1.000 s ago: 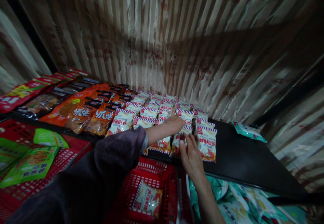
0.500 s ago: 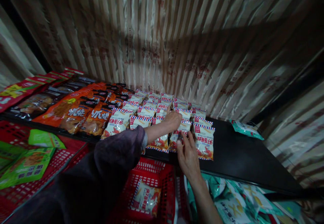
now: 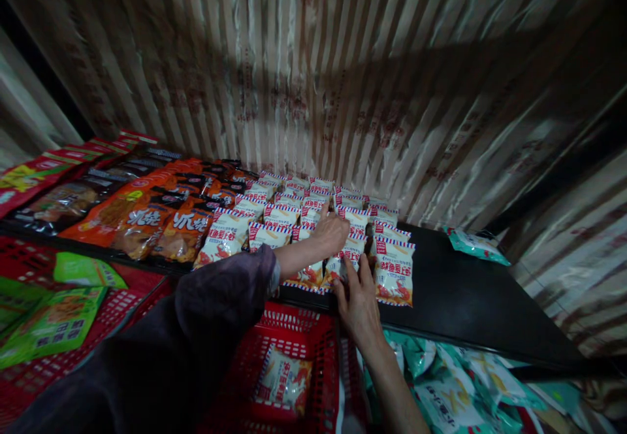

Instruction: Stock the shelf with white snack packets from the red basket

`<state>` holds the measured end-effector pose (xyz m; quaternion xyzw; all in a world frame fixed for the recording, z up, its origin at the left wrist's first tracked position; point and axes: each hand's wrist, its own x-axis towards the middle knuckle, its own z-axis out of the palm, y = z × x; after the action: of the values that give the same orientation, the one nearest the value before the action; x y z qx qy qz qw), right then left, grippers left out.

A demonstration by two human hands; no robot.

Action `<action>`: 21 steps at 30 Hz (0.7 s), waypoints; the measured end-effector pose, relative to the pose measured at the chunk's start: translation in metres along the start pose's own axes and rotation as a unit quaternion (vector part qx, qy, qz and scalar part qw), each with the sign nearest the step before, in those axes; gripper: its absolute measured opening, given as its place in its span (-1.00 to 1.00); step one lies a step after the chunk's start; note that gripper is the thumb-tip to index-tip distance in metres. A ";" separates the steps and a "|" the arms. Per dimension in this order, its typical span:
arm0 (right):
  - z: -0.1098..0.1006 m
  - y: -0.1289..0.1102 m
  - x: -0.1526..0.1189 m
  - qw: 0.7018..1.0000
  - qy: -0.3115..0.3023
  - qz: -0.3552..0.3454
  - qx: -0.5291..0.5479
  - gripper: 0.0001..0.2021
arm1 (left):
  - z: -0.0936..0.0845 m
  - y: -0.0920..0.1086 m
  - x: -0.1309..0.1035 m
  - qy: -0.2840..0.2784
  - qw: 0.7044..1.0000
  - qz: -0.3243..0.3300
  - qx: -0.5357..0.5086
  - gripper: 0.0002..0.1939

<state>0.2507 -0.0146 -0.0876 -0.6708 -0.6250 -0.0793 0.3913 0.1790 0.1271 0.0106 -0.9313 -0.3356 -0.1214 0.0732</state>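
Observation:
White snack bags with red lettering and blue-striped top edges stand in leaning rows on the black shelf [image 3: 455, 297]. My left hand [image 3: 331, 233] reaches in among them, its index finger stretched over the bags; whether its other fingers grip anything is hidden. On the front snack bag [image 3: 349, 254] rest the fingers of my right hand [image 3: 360, 300], spread apart and touching its lower part. Just right of that hand leans another front snack bag [image 3: 393, 274]. One more snack bag [image 3: 284, 378] lies in the red basket [image 3: 328, 349] below.
Orange snack bags [image 3: 189, 228] and red bags [image 3: 44, 169] line the shelf's left side. A teal bag [image 3: 475, 246] lies at its right end. Green bags [image 3: 59, 323] fill a left basket; several teal bags [image 3: 450, 395] sit below right. A striped sheet [image 3: 294, 61] hangs behind.
My right hand has shifted slightly left and down on the front snack bag. My left hand stays in nearly the same place among the bags.

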 end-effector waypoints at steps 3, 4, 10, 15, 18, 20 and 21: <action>0.001 0.000 -0.001 1.000 -0.001 -0.009 -0.001 -0.55 | -0.002 0.004 -0.004 0.016 1.000 0.007 -0.003 -0.70; 0.001 0.001 -0.001 1.000 -0.003 -0.013 0.001 -0.54 | -0.002 0.006 -0.006 0.022 1.000 0.011 -0.004 -0.70; 0.003 0.004 -0.001 0.999 -0.021 -0.023 0.020 -0.44 | -0.003 0.018 -0.017 0.039 0.998 0.044 -0.010 -0.72; 0.003 0.007 -0.001 0.999 -0.004 -0.044 0.031 -0.41 | 0.000 0.019 -0.025 0.032 0.994 0.102 -0.003 -0.77; 0.001 0.007 -0.002 0.998 -0.008 -0.045 0.030 -0.44 | 0.001 0.018 -0.027 0.030 0.994 0.106 0.003 -0.78; -0.005 0.005 -0.002 0.998 -0.019 -0.049 0.028 -0.49 | 0.001 0.018 -0.028 0.033 0.994 0.102 0.005 -0.75; -0.010 0.003 -0.001 0.998 -0.026 -0.056 0.027 -0.52 | 0.002 0.018 -0.028 0.035 0.994 0.100 0.005 -0.74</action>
<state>0.2575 -0.0216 -0.0824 -0.6258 -0.6735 -0.0663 0.3878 0.1700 0.0964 -0.0001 -0.9551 -0.2382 -0.1442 0.1014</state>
